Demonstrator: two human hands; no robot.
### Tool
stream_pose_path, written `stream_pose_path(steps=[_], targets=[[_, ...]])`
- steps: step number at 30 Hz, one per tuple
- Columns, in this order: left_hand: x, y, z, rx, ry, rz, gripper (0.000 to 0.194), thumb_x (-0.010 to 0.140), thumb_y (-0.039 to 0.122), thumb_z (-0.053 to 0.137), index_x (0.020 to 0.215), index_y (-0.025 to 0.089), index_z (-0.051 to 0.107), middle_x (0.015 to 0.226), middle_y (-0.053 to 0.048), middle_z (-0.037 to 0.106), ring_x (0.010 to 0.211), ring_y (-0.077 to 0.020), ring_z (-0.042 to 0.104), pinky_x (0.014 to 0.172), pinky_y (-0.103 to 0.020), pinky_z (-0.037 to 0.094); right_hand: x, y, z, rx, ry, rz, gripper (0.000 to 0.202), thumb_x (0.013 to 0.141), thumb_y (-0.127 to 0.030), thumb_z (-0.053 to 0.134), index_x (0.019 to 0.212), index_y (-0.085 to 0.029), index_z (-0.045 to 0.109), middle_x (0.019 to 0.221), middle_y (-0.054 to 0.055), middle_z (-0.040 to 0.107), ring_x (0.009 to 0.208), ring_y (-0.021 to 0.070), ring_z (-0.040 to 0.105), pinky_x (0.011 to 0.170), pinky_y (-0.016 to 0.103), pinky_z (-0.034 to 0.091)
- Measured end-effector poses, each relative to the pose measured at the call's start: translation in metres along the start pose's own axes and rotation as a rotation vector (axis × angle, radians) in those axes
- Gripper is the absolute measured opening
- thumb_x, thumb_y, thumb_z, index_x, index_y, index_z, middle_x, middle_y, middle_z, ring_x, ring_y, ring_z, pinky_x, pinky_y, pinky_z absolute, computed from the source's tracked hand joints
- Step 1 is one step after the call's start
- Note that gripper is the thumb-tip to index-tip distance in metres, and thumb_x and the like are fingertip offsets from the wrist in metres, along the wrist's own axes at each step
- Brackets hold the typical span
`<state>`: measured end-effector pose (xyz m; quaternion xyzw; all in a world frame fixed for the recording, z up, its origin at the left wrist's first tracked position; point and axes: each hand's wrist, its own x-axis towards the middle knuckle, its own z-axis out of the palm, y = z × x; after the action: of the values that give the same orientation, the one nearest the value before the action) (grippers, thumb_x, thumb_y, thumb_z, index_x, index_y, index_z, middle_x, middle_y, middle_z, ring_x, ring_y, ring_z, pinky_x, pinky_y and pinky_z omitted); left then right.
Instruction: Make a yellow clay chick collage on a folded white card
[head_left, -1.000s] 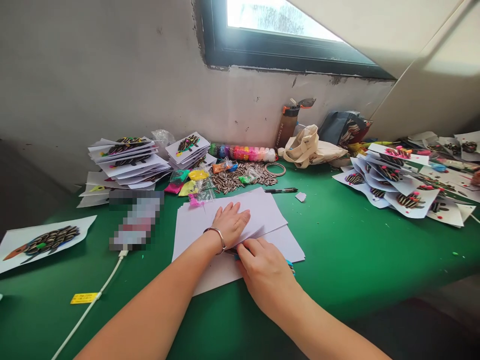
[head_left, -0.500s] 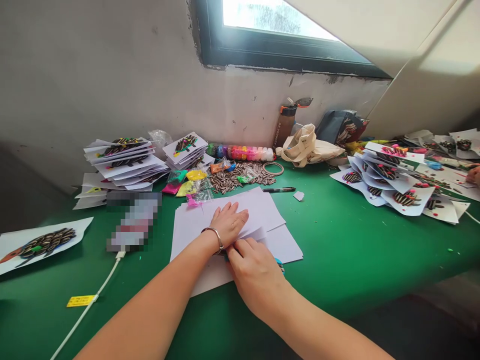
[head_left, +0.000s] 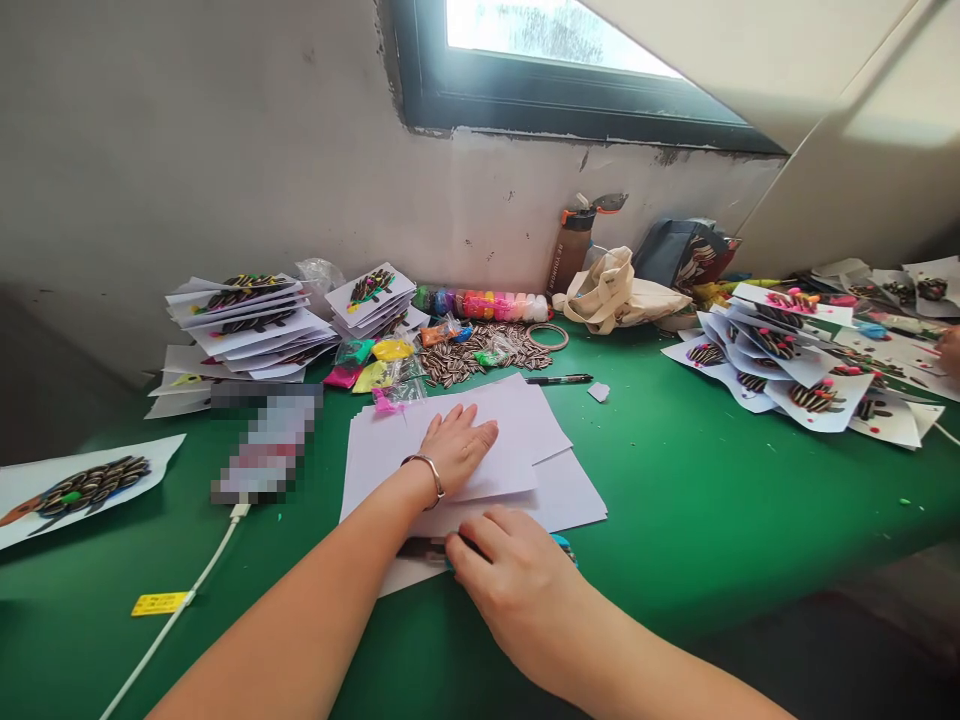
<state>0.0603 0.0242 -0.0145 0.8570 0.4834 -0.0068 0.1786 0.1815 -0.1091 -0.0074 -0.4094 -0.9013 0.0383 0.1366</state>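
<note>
My left hand [head_left: 457,452] lies flat with fingers spread on the upper part of a white paper stack [head_left: 367,450], a metal bangle at its wrist. Close to the stack's near edge, my right hand [head_left: 517,570] is curled around a slim tool with a teal end [head_left: 564,548]. A dark, narrow part of this tool pokes out left of my fingers; the rest is covered, so its exact kind cannot be told. Between the hands, the near edge of a top sheet [head_left: 495,488] is slightly raised.
Bags of coloured clay [head_left: 394,350] and a heap of sunflower seeds [head_left: 465,365] lie behind the paper, near a black pen [head_left: 559,379]. Stacked seed pictures stand left [head_left: 247,310] and right [head_left: 795,370]. A white cable [head_left: 202,580] runs at left. Another person's hand [head_left: 951,350] shows far right.
My right hand has moved down toward me, away from my left hand, with the tool still in it. More of the tool's dark part shows. My left hand has stayed put.
</note>
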Motion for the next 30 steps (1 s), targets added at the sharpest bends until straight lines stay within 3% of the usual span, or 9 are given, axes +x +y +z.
stream_pose_path(steps=[4, 6, 8, 12, 15, 20, 22, 25, 30], targets=[[-0.003, 0.0, 0.004, -0.011, 0.026, 0.007, 0.059, 0.094, 0.054, 0.009, 0.138, 0.03, 0.04, 0.152, -0.007, 0.025, 0.14, -0.0299, 0.016, 0.11, -0.053, 0.014, -0.034, 0.026, -0.025, 0.085, -0.04, 0.011, 0.021, 0.087, -0.01, 0.046, 0.097, -0.022, 0.059, 0.089, 0.005, 0.061, 0.079, 0.017, 0.054, 0.07, 0.029, 0.043], [-0.005, 0.0, 0.007, 0.005, 0.05, 0.026, 0.063, 0.091, 0.06, 0.013, 0.139, 0.028, 0.039, 0.152, -0.01, 0.025, 0.14, -0.0317, 0.015, 0.11, -0.054, 0.012, -0.053, 0.057, -0.039, 0.079, -0.03, 0.116, 0.025, 0.09, -0.014, 0.044, 0.107, -0.025, 0.059, 0.098, 0.005, 0.063, 0.085, 0.0173, 0.056, 0.073, 0.029, 0.046], [-0.007, 0.001, 0.01, 0.032, 0.069, 0.049, 0.067, 0.088, 0.065, 0.019, 0.14, 0.027, 0.038, 0.152, -0.012, 0.025, 0.14, -0.0328, 0.014, 0.11, -0.055, 0.011, -0.07, 0.098, -0.047, -0.001, 0.1, 0.286, 0.027, 0.091, -0.021, 0.044, 0.113, -0.026, 0.059, 0.108, 0.006, 0.062, 0.094, 0.0186, 0.057, 0.078, 0.03, 0.047], [-0.01, 0.001, 0.012, 0.08, 0.09, 0.061, 0.074, 0.083, 0.071, 0.028, 0.141, 0.025, 0.035, 0.152, -0.013, 0.023, 0.14, -0.0338, 0.013, 0.111, -0.054, 0.01, -0.088, 0.175, -0.043, -0.24, 0.274, 0.634, 0.028, 0.09, -0.03, 0.043, 0.108, -0.023, 0.064, 0.108, 0.009, 0.064, 0.096, 0.0237, 0.059, 0.079, 0.036, 0.048], [-0.012, 0.001, 0.013, 0.101, 0.097, 0.061, 0.076, 0.081, 0.071, 0.032, 0.142, 0.026, 0.034, 0.152, -0.013, 0.023, 0.14, -0.034, 0.012, 0.111, -0.054, 0.011, -0.087, 0.203, -0.03, -0.329, 0.201, 0.71, 0.028, 0.089, -0.027, 0.043, 0.104, -0.021, 0.065, 0.106, 0.009, 0.066, 0.093, 0.0236, 0.059, 0.076, 0.036, 0.047], [-0.015, 0.002, 0.014, 0.099, 0.137, 0.073, 0.069, 0.084, 0.063, 0.037, 0.141, 0.024, 0.037, 0.151, -0.014, 0.026, 0.14, -0.0347, 0.014, 0.111, -0.054, 0.013, -0.054, 0.189, -0.031, -0.389, 0.268, 0.702, 0.025, 0.086, -0.026, 0.048, 0.101, -0.021, 0.067, 0.118, 0.013, 0.06, 0.11, 0.0321, 0.049, 0.085, 0.046, 0.042], [-0.014, 0.002, 0.014, 0.085, 0.152, 0.066, 0.064, 0.086, 0.059, 0.037, 0.139, 0.023, 0.039, 0.15, -0.015, 0.028, 0.139, -0.035, 0.015, 0.11, -0.054, 0.015, -0.027, 0.169, -0.036, -0.243, 0.273, 0.586, 0.027, 0.087, -0.027, 0.048, 0.108, -0.021, 0.065, 0.117, 0.011, 0.061, 0.107, 0.0272, 0.052, 0.088, 0.041, 0.042], [-0.012, 0.0, 0.013, 0.061, 0.178, 0.047, 0.06, 0.087, 0.054, 0.041, 0.137, 0.02, 0.043, 0.147, -0.015, 0.034, 0.138, -0.0354, 0.019, 0.11, -0.053, 0.02, 0.021, 0.139, -0.037, 0.01, 0.111, 0.44, 0.025, 0.089, -0.029, 0.047, 0.107, -0.022, 0.064, 0.103, 0.007, 0.065, 0.098, 0.0216, 0.055, 0.084, 0.034, 0.043], [-0.011, -0.006, 0.012, 0.011, 0.283, 0.041, 0.054, 0.087, 0.041, 0.047, 0.134, 0.014, 0.046, 0.142, -0.016, 0.043, 0.135, -0.0346, 0.028, 0.107, -0.051, 0.032, 0.066, 0.114, -0.02, 0.035, -0.013, 0.356, 0.012, 0.074, -0.025, 0.067, 0.085, -0.019, 0.065, 0.084, 0.006, 0.06, 0.083, 0.0204, 0.054, 0.072, 0.03, 0.041]])
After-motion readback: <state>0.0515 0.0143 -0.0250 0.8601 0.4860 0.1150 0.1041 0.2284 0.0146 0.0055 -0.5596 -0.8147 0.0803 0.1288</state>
